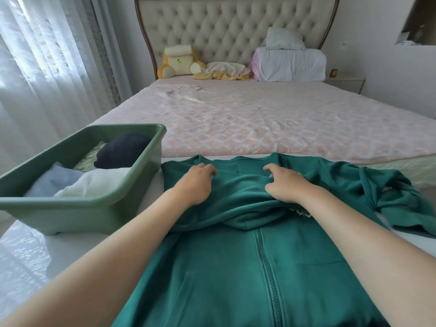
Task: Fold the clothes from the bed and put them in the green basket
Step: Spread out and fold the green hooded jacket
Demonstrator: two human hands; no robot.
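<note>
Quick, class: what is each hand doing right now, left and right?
Left hand: fingers curled, gripping the green jacket.
Right hand: fingers curled, pinching the same jacket's folded-over top.

Daylit sheer curtains (42, 67) hang left of a tufted headboard (226, 31) against white walls (377, 67).

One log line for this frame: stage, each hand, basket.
stage: folding in progress | left hand: grips green jacket | right hand: grips green jacket | green basket: beside jacket, holds clothes
</note>
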